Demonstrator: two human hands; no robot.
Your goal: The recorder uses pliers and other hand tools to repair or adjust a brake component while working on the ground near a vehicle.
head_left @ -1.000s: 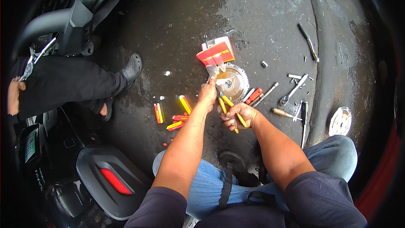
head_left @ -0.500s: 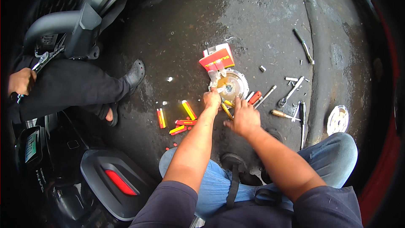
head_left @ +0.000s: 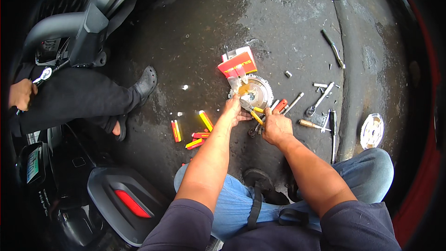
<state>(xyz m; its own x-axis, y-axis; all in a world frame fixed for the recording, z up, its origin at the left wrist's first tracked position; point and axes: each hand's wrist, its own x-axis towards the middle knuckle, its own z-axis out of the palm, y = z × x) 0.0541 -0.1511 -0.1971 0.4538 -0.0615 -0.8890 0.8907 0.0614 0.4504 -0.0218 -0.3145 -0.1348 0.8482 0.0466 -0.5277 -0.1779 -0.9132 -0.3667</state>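
My left hand [head_left: 233, 110] is closed at the near left edge of a toothed metal disc [head_left: 262, 94], beside plier jaws and pale pieces; exactly what it holds is unclear. My right hand [head_left: 278, 128] grips the yellow-handled pliers [head_left: 258, 117], whose head points up-left toward my left fingers. Clear plastic sachets [head_left: 234, 82] with amber contents lie over the disc. An open red-and-white box [head_left: 237, 61] sits just beyond. Red-and-yellow packets [head_left: 204, 121] lie left of my hands. Right of the disc are a red-handled tool [head_left: 280, 106] and a metal bar [head_left: 293, 103].
Another person's hand [head_left: 21, 94] holds a ratchet [head_left: 44, 75] at far left, leg [head_left: 93, 93] outstretched. Motorcycle bodywork [head_left: 121, 195] borders the left. Ratchet [head_left: 319, 100], sockets [head_left: 288, 74], screwdriver [head_left: 306, 123], long-handled wrench [head_left: 331, 42] and another toothed disc [head_left: 371, 131] lie on the floor [head_left: 186, 28] to the right.
My right hand has shifted slightly right and turned over on the plier handles. The pliers now lie more diagonally. The other person's ratchet has changed angle.
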